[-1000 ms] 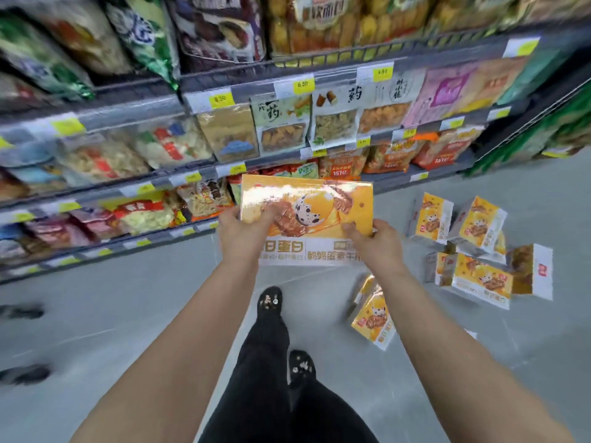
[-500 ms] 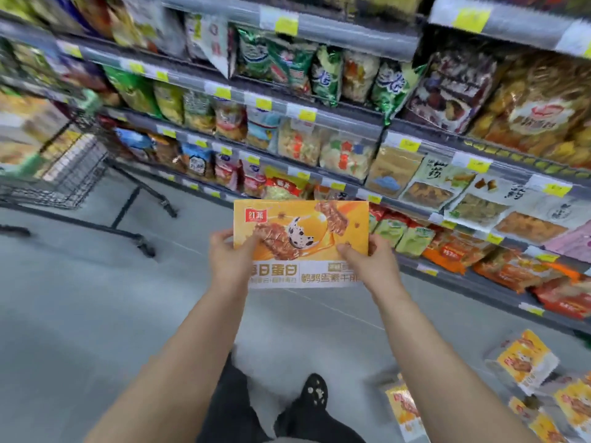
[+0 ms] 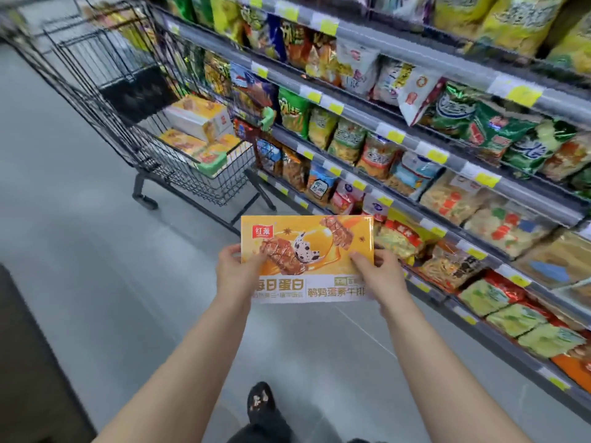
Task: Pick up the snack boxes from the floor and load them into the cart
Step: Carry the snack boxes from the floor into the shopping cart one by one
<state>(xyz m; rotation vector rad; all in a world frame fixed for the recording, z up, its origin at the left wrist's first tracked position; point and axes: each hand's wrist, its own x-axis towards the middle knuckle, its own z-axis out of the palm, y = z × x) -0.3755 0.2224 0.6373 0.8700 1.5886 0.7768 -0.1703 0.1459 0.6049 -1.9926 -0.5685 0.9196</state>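
- The shelves [image 3: 447,139] run close on the right; better to keep the carry toward the open aisle side.
- The cart [image 3: 220,183] stands ahead and to the left, well apart from the hands; boxes [image 3: 195,121] already lie in its basket; lay this one flat on them.
- The snack box [image 3: 307,251] is in the air, printed face up.
- The left hand [image 3: 233,270] and right hand [image 3: 380,273] pinch its short ends; thumbs [image 3: 359,259] press the face, other fingers hidden behind; release only once it rests.

Your left hand [image 3: 235,273] and right hand [image 3: 380,276] are bare, and so are both forearms [image 3: 192,362]. You wear black trousers [image 3: 265,430] and a black shoe [image 3: 260,399] with pale markings on top.
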